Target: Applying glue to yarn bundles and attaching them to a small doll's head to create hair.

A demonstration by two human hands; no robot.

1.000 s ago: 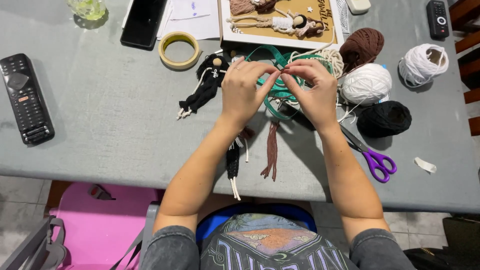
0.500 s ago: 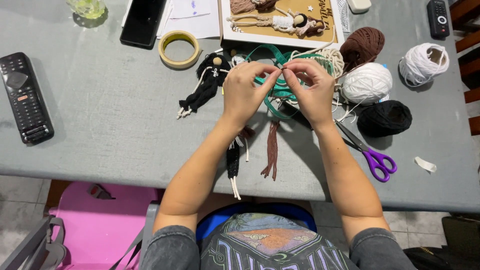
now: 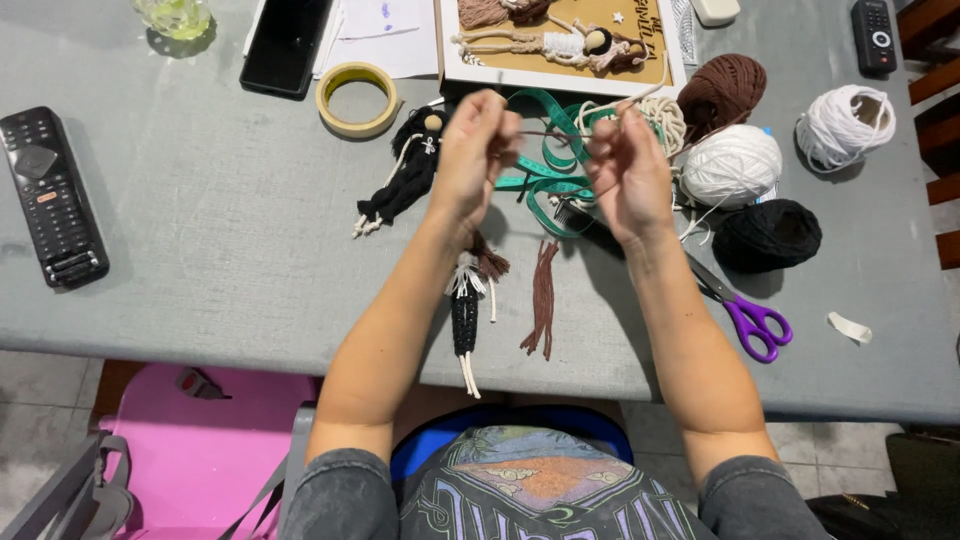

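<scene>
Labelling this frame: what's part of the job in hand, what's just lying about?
In hand: left hand and right hand stretching a thin brown cord; brown cord bundle; small black-and-white doll.
Lying about: tape roll, black remote, purple scissors, phone.

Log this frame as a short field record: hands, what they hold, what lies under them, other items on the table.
left hand: raised, pinching one end of a thin brown cord
right hand: raised, pinching the other end
under hands: green tape measure, small yarn doll, brown strands
right side: purple scissors, white yarn ball, black yarn ball
left side: remote control, tape roll
surface: grey table
</scene>
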